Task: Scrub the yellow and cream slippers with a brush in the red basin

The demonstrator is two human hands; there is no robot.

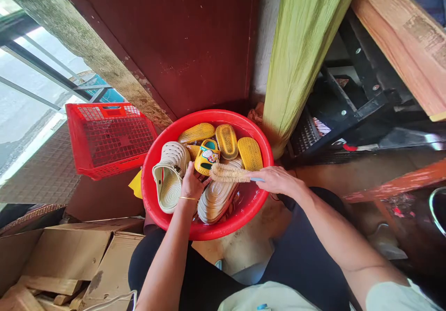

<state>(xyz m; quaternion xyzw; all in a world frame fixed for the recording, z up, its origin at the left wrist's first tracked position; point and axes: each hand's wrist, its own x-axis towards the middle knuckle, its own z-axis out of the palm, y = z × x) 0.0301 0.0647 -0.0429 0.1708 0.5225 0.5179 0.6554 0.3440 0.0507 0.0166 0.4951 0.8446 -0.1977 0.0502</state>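
My left hand (193, 183) is closed around a small yellow slipper (205, 158) with a cartoon picture on its strap, tilted up over a red basin (267, 155). My right hand (275, 180) grips the handle of a scrubbing brush (228, 173); its pale bristles meet the slipper's edge. Beside my left wrist a cream clog (170, 191) lies in the basin. Another pale shoe (218, 199) rests sole up below the brush. Several yellow slippers lie along the far side, among them one sole (250, 154) at the right. Water glints at the basin's bottom.
A red plastic crate (111, 136) stands left of the basin. Cardboard boxes (69, 255) with wood pieces sit at the lower left. Behind are a dark red panel (195, 41) and a yellow-green cloth (299, 60). A black metal frame (362, 102) stands at the right.
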